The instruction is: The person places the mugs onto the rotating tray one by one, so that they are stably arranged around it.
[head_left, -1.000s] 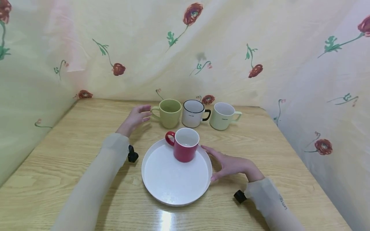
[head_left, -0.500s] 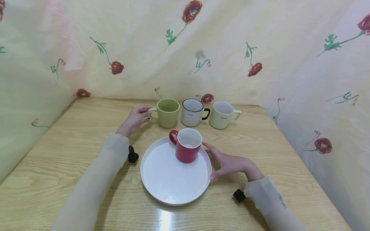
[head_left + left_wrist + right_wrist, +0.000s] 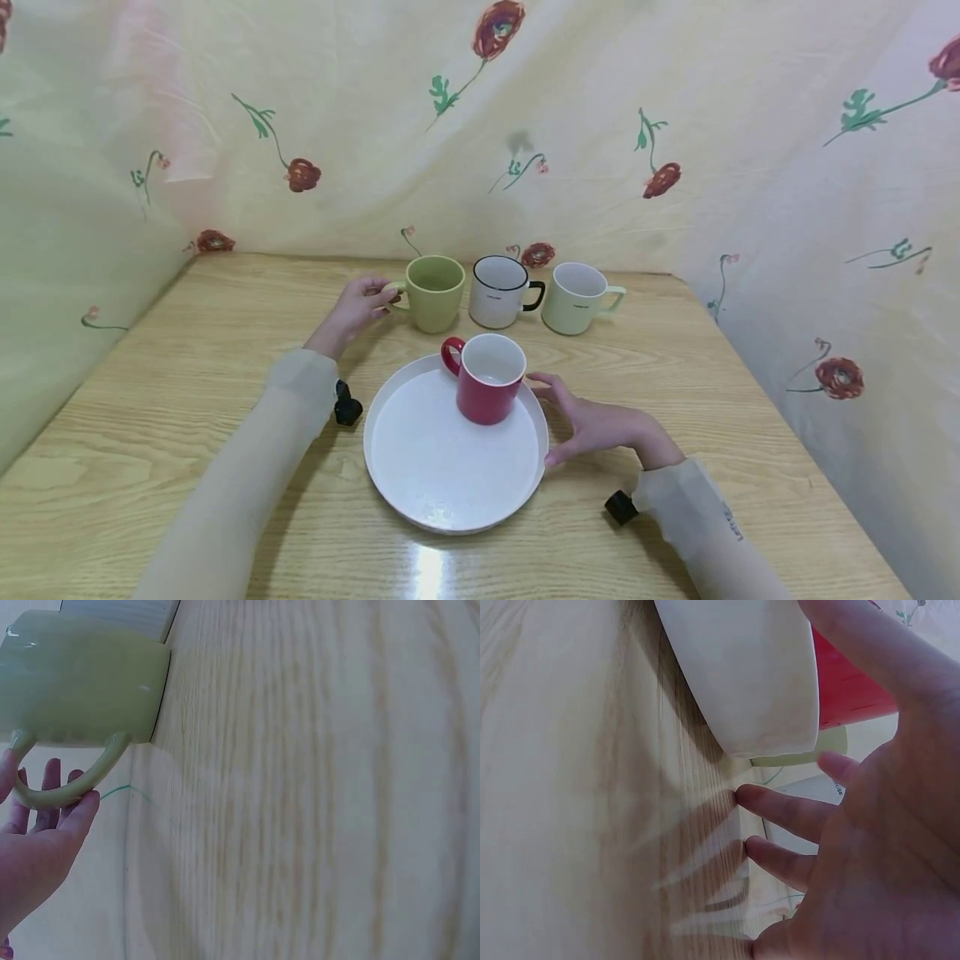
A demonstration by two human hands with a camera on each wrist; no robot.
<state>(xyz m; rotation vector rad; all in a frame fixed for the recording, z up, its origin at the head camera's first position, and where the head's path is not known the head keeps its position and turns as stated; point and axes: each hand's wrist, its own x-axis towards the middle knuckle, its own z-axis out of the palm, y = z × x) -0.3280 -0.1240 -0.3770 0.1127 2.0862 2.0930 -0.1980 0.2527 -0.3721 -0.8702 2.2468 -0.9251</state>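
An olive-green mug (image 3: 435, 293) stands at the back of the table, its handle to the left. My left hand (image 3: 357, 310) grips that handle (image 3: 64, 795), with the fingers behind the loop and the thumb partly cut off by the left wrist frame. Nearer to me lies a round white tray (image 3: 450, 483) bearing a red mug (image 3: 486, 398) with a white inside, near its far rim. Beside the tray's right rim is my right hand (image 3: 600, 429), fingers spread and relaxed. In the right wrist view, several fingertips (image 3: 754, 796) reach down to the tabletop.
Right of the olive-green mug stand a white mug (image 3: 497, 304) with a black rim and handle, and a pale green mug (image 3: 572, 310) with its handle to the right. Flower-patterned cloth (image 3: 360, 125) rises behind the wooden table (image 3: 187, 375).
My left hand has moved slightly right and its fingers have closed on the olive-green mug's handle. The red mug has shifted slightly right on the tray. My right hand stays beside the tray.
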